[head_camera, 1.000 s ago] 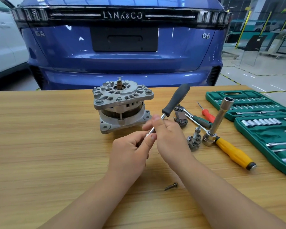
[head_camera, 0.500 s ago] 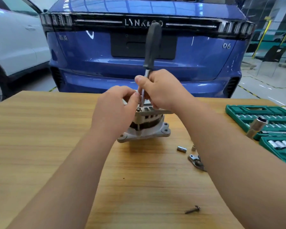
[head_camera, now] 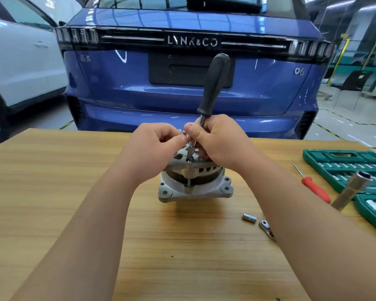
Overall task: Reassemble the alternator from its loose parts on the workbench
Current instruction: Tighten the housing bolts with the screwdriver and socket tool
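Head view: nut driver (head_camera: 215, 83) shaft clamped in right hand (head_camera: 217, 142) grip, kept upright over alternator (head_camera: 193, 181) bolt; left hand (head_camera: 154, 146) grip pinched together at socket end, prob. for alignment.

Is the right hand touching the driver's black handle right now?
Apart. The head view shows the right hand gripping the driver's metal shaft, with the black handle standing clear above the fingers.

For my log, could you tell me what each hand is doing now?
Left hand: closed, pinching something at the alternator top; what, cannot tell.
Right hand: closed on the screwdriver.
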`<act>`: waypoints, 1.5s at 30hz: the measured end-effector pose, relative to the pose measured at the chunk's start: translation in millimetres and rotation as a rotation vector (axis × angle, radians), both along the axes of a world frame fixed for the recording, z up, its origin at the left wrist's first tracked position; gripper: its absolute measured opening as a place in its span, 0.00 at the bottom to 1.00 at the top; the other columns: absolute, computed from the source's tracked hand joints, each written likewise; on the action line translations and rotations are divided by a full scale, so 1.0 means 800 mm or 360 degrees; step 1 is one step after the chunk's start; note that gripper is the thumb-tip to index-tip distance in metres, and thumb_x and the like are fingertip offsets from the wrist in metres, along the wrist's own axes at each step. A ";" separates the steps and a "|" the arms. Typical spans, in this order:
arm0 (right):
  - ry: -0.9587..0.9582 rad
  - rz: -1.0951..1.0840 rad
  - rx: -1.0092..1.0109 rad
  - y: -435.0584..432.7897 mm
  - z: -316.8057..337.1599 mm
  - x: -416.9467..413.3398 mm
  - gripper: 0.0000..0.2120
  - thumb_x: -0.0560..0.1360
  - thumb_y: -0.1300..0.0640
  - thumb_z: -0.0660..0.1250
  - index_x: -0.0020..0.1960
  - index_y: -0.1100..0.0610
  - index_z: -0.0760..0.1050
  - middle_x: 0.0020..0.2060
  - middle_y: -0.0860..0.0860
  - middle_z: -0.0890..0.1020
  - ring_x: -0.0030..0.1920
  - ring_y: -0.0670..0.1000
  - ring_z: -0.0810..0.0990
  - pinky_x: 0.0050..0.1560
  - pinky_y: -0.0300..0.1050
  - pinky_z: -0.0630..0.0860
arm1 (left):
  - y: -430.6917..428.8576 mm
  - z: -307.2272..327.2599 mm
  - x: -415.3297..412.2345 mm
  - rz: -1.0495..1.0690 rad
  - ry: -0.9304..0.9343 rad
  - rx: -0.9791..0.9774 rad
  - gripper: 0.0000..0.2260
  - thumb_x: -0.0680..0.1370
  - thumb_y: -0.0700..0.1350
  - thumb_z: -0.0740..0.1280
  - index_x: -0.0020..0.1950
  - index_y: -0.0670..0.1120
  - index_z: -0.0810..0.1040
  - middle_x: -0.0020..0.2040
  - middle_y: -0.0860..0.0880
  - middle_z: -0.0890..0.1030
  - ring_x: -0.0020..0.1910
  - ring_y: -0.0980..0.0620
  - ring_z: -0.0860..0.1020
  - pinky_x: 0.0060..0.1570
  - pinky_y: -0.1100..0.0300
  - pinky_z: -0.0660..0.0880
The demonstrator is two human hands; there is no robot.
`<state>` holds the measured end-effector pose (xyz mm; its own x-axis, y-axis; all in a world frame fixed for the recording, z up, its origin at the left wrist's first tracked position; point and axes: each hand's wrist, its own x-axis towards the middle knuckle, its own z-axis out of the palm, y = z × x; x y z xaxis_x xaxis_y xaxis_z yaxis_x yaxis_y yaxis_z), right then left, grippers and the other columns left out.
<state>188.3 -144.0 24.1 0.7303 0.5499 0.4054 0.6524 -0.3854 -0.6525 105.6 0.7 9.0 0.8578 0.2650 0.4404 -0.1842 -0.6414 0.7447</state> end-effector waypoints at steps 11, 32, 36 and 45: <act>-0.0038 0.0045 0.0004 -0.005 0.004 -0.002 0.17 0.80 0.46 0.62 0.34 0.50 0.74 0.22 0.43 0.77 0.23 0.41 0.73 0.25 0.33 0.71 | -0.013 -0.017 0.009 -0.0064 -0.0033 0.0105 0.10 0.80 0.47 0.63 0.42 0.58 0.77 0.37 0.57 0.78 0.38 0.64 0.75 0.35 0.67 0.67; 0.0143 0.0348 0.0242 -0.025 0.002 -0.008 0.05 0.79 0.57 0.65 0.48 0.48 0.78 0.31 0.42 0.79 0.32 0.41 0.77 0.35 0.39 0.78 | -0.005 -0.021 0.007 -0.0286 0.0046 0.0098 0.03 0.76 0.51 0.69 0.48 0.57 0.83 0.40 0.58 0.81 0.43 0.60 0.78 0.46 0.54 0.77; 0.0032 0.0175 0.0419 -0.014 -0.010 -0.010 0.05 0.76 0.55 0.70 0.41 0.50 0.78 0.29 0.42 0.79 0.30 0.41 0.77 0.31 0.36 0.76 | -0.015 -0.023 0.008 -0.0216 -0.0039 0.0063 0.04 0.74 0.53 0.71 0.46 0.54 0.81 0.40 0.55 0.81 0.41 0.57 0.78 0.39 0.61 0.75; 0.0033 0.0258 0.0314 -0.027 -0.010 -0.004 0.03 0.78 0.52 0.67 0.48 0.47 0.79 0.38 0.43 0.81 0.39 0.47 0.80 0.42 0.44 0.80 | -0.019 -0.015 0.003 -0.0370 0.0021 0.0225 0.10 0.79 0.48 0.66 0.48 0.66 0.78 0.42 0.62 0.82 0.45 0.63 0.78 0.43 0.66 0.75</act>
<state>185.2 -165.6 15.9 0.6484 0.5721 0.5022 0.6809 -0.1409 -0.7186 108.4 -14.8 -3.3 0.8943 -0.0031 0.4475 -0.3297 -0.6806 0.6543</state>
